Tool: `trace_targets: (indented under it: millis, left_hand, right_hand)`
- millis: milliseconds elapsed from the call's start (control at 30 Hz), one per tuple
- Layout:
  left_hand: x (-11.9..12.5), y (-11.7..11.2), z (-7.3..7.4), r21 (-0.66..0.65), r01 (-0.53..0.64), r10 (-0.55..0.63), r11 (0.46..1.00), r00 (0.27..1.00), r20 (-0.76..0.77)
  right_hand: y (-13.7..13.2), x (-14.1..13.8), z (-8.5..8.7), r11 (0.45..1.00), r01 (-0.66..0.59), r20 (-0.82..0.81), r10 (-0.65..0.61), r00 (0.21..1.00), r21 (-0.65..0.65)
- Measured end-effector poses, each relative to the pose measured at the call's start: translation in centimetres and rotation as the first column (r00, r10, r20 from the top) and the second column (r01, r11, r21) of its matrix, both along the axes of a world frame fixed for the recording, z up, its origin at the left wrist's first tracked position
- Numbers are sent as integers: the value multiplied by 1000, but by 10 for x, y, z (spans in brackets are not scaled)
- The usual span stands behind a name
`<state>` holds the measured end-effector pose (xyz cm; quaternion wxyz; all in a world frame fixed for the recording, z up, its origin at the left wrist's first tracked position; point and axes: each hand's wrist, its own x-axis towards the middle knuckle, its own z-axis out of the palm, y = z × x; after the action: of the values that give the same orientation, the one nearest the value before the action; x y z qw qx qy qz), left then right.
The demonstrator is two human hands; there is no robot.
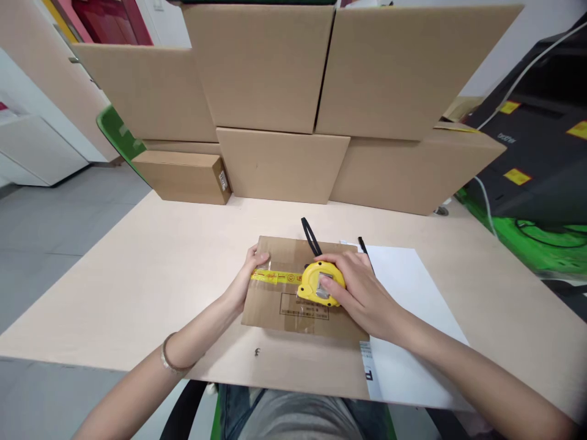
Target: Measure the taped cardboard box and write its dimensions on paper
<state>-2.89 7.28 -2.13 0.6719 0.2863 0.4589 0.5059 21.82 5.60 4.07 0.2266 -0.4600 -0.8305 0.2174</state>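
A flat brown cardboard box (266,308) lies over the near middle of the table, with a printed frame of text on its top. My left hand (250,269) grips its left edge, thumb on top and fingers partly hidden. In my right hand (362,290) is a yellow tape measure (313,286), held against the box top with my thumb on its grey middle. A black wrist strap (310,235) sticks out beyond it. Between the tape measure and the box's left edge runs a yellow strip (275,277) with red print.
White paper (413,293) lies right of the box, with a black pen (362,244) at its far left. Large cardboard boxes (282,165) wall off the table's back, a smaller carton (183,177) at their left. A dark printer (541,153) stands on the right.
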Motion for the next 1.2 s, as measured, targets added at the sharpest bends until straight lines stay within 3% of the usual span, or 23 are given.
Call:
trace_targets:
  millis: [200,333,433,533,667,800,967,1200]
  left_hand:
    - [-2,15,-22,109,-24,24,994,1000,3]
    - [-1,15,-23,109,-13,11,994,1000,18]
    - [1,14,-23,101,-37,35,994,999,30]
    - [1,14,-25,74,-65,63,995,998,19]
    - [1,14,-26,76,-77,76,994,997,10]
    - [0,13,-25,71,-93,94,993,995,-12]
    - [-1,14,-28,80,-90,95,993,994,-52]
    - [-3,15,-31,122,-94,101,988,993,-54]
  right_hand:
    - [9,5,-8,995,50,16,-51,999,87]
    - [37,46,-18,940,341,-59,-340,939,7]
    - [54,82,-36,858,508,313,-462,830,-79]
    - [58,100,-61,830,540,413,-445,794,-143]
    - [61,113,-84,825,474,299,-389,871,-308]
    - [86,129,-86,846,301,-6,-338,941,-439]
    - [121,122,-96,875,234,-354,-398,846,-424]
    - [129,109,-125,882,161,-476,-383,792,-442]
